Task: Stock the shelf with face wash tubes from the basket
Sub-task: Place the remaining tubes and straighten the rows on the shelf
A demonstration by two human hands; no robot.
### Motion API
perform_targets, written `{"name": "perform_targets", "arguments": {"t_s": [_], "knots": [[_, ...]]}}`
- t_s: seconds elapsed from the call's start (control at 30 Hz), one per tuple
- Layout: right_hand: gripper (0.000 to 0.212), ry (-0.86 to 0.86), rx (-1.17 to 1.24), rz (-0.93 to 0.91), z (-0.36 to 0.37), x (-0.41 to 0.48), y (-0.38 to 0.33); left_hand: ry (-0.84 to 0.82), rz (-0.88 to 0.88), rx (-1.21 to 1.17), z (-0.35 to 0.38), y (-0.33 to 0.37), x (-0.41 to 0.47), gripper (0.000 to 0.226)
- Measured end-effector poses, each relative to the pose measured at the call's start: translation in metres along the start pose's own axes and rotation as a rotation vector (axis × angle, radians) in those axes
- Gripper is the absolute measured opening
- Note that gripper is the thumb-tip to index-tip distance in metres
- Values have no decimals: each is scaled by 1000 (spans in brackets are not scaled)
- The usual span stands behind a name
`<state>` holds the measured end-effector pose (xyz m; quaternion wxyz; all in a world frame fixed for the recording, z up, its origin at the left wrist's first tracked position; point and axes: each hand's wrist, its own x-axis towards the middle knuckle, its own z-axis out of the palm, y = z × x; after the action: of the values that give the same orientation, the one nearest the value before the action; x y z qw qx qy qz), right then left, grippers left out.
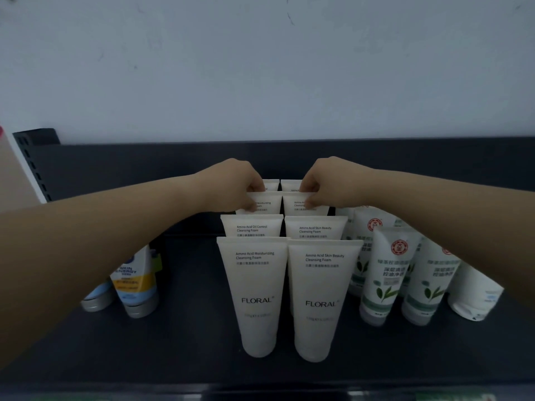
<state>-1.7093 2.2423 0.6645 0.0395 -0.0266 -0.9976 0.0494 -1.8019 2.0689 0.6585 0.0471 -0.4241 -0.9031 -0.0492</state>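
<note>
Nearest you, the matte black shelf (188, 342) carries two files of smooth, cream plastic tubes. Each tube stands on its cap, wide and flat at the crimped top and tapering downward. The front left tube (256, 296) reads "Amino Acid Moisturizing Cleansing Foam" and the front right tube (320, 299) reads "Amino Acid Skin Beauty Cleansing Foam"; both bear the word FLORAL. Each file runs four deep toward the shelf's back panel.

Your left hand (234, 183) has its fingers curled and pinches the crimped top edge of the third left tube (267, 204). Your right hand (330, 183) pinches the top edge of the third right tube (292, 205) in the same way. Both tubes stand upright in their files, side by side and nearly touching.

To your right stand glossy white tubes printed with green leaves (385, 273) and a round red emblem, on grey caps. To your left, a blue and yellow tube (134, 282) rests on a silvery cap, beside another with a like cap. Behind the shelf rises a pale, faintly scuffed wall (260, 68).
</note>
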Motion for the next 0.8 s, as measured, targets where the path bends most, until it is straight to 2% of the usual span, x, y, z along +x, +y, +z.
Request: {"name": "perform_targets", "arguments": {"t_s": [0.57,0.7,0.8], "knots": [[32,-27,36,16,0,1,0,-27,-12,34,-2,4,-2,41],[34,45,79,5,-7,-5,1,-41,1,27,-6,5,-3,39],[30,140,113,-9,-20,-12,0,14,22,-41,-15,5,-7,38]]}}
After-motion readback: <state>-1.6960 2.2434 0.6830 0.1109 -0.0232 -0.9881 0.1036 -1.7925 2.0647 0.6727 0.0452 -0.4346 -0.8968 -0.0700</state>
